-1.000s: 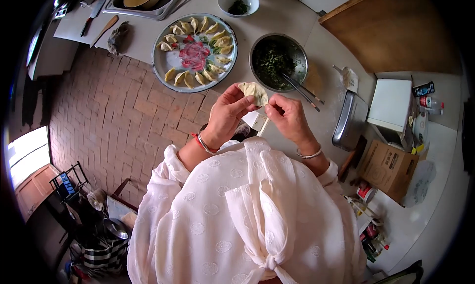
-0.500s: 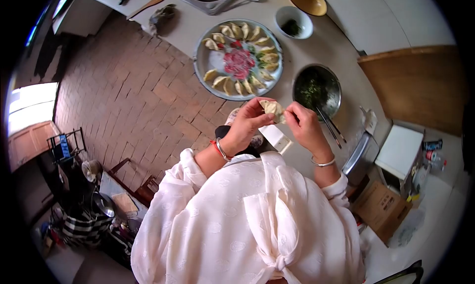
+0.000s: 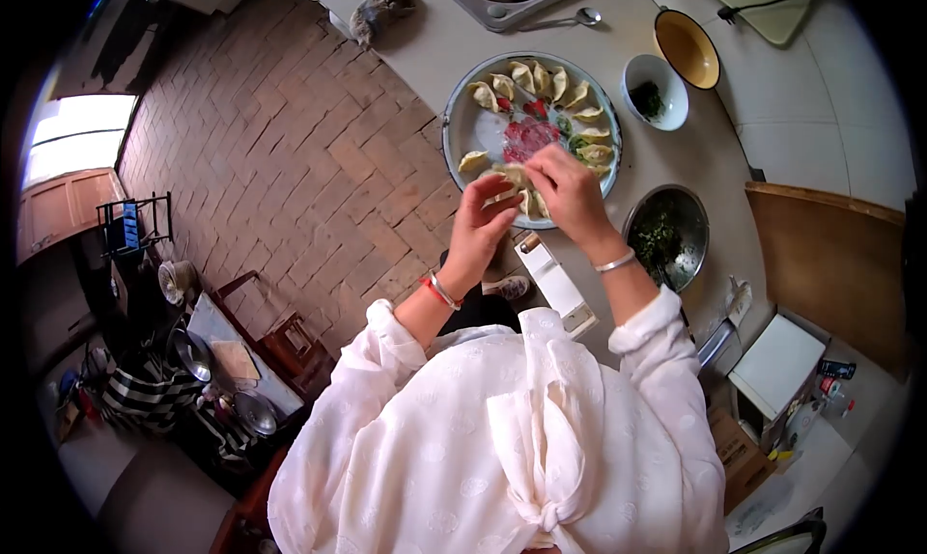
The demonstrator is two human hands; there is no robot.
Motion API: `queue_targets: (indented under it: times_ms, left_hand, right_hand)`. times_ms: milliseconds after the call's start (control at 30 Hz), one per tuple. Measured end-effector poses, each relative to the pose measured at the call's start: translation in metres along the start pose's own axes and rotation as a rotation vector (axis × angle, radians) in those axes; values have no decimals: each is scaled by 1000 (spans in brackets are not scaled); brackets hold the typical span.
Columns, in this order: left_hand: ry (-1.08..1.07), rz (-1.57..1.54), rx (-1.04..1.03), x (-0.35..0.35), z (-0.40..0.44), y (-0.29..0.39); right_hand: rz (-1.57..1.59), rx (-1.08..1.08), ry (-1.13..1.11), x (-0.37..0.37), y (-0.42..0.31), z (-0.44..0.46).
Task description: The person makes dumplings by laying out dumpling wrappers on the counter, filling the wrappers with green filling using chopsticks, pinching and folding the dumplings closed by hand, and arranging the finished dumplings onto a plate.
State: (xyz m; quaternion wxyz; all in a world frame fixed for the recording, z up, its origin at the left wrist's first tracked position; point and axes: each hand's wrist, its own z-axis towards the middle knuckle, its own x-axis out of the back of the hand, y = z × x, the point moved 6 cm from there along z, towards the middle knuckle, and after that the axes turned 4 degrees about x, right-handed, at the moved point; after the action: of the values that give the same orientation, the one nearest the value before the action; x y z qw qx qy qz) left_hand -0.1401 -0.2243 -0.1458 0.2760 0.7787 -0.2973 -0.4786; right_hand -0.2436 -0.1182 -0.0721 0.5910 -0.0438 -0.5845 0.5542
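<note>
Right hand (image 3: 572, 189) and left hand (image 3: 480, 220) have moved out over the plate (image 3: 470, 129): the right pinches a dumpling (image 3: 514, 175), the left's hold I cannot tell. That brings it to the other dumplings (image 3: 522, 77), beside the steel bowl (image 3: 691, 252).

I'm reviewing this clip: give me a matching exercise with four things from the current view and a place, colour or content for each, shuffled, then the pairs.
Column 1
1. Left hand
2. Round tray
3. Round metal bowl
4. Spoon

Column 2
A. Contains a chopped green mixture
B. Lies on the counter beside a rectangular metal pan
C. Has a red cord at the wrist
D. Carries dumplings around a red flower design

Right pairs: 1-C, 2-D, 3-A, 4-B
</note>
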Motion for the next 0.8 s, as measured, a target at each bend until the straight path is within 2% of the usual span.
queue_targets:
  times_ms: [100, 233, 367, 500, 700, 800]
  left_hand:
    - [101, 72, 40, 50, -2, -4]
    - [226, 123, 55, 89, -14, -2]
    - [290, 122, 60, 105, -17, 2]
    - [295, 105, 51, 102, -8, 9]
    - [250, 216, -134, 84, 37, 35]
    - [276, 513, -332, 82, 61, 41]
  right_hand:
    - [-99, 126, 33, -30, 20, 33]
    - [-150, 244, -40, -71, 39, 55]
    - [-202, 223, -210, -105, 54, 48]
    - [-176, 192, -164, -103, 54, 49]
    - [-96, 93, -207, -105, 73, 44]
    - [-53, 62, -179, -106, 73, 43]
